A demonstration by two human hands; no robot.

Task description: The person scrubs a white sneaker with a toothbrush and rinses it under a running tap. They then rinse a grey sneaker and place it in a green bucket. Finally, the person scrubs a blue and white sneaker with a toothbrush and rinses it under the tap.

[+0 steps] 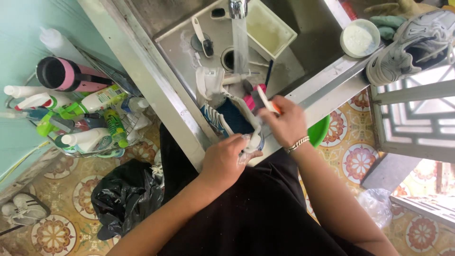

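Sink (pixel 303 28), steel, set in a bench; tap (pixel 238 7) running, water falling toward the drain. Shoe (pixel 227 114), white with blue lining, held over the sink's front edge, heel toward the person. Left hand (pixel 226 159): fingers curled tight around the heel end, gripping it. Right hand (pixel 284 121): closed around a brush (pixel 263 98) with white and orange handle, its pink head against the shoe's opening. Second shoe (pixel 412 45), grey, resting on the bench at the sink's right, beside a white bowl (pixel 360 38). White tub (pixel 268 28) inside the sink, behind the tap stream. Rack of bottles (pixel 80 118) on the floor at left; black bag (pixel 125 196) beneath it, near the person's knee.
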